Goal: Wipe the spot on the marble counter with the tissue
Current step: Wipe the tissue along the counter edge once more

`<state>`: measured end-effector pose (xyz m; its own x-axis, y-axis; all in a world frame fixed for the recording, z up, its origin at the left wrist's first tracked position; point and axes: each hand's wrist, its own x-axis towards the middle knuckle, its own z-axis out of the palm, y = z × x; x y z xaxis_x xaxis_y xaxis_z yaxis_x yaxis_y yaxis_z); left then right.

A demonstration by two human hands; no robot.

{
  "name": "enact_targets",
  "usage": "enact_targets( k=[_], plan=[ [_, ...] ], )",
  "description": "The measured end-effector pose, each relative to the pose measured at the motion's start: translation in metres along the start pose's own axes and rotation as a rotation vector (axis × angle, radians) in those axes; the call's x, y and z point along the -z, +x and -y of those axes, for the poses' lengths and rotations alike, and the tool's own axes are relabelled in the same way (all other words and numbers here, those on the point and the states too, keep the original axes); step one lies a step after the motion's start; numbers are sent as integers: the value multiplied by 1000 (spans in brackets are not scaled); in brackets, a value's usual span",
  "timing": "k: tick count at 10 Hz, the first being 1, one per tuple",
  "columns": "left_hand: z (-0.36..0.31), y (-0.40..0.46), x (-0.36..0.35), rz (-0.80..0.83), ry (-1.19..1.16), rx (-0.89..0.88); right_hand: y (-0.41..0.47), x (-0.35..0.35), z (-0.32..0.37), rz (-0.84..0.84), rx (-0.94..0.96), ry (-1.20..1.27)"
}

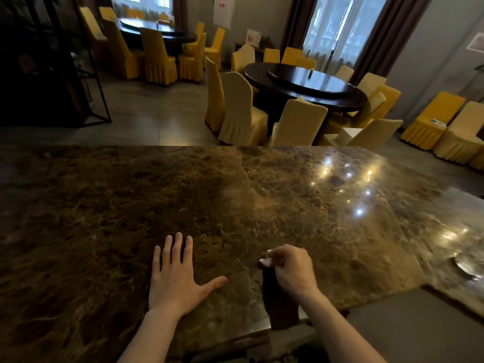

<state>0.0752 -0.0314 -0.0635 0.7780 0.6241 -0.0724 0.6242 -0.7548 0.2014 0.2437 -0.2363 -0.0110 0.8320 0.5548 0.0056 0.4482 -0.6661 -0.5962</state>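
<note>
A brown veined marble counter (235,195) fills the lower half of the head view. My left hand (174,276) lies flat on it, palm down, fingers spread, holding nothing. To its right, my right hand (290,268) is closed around a small wad of white tissue (265,261), which sticks out at the fingertips and sits at or just above the marble. A dark patch, shadow or gap, lies under the right wrist. I cannot pick out the spot itself among the marble's mottling.
The counter's near edge (262,334) breaks into a step by my right forearm, with a lower grey surface (408,320) to the right. Lamp reflections glare on the right side of the marble. Beyond the far edge stand round dark tables (306,82) ringed with yellow-covered chairs (241,111).
</note>
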Motion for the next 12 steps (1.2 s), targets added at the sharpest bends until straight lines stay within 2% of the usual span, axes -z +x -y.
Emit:
enact_targets(
  k=[3,6,8,10,12],
  plan=[
    [-28,-40,7,29,14,97,-48,20,14,95,156,238],
    [-49,-101,-5,46,14,228,-126,40,-32,300,284,320],
    [-55,-109,-4,92,29,244,-166,23,-90,449,160,195],
    [-56,-111,-2,95,26,244,-187,-1,-138,519,-17,-52],
    [-56,-111,-1,58,-4,247,-201,-27,-160,553,-131,-89]
  ],
)
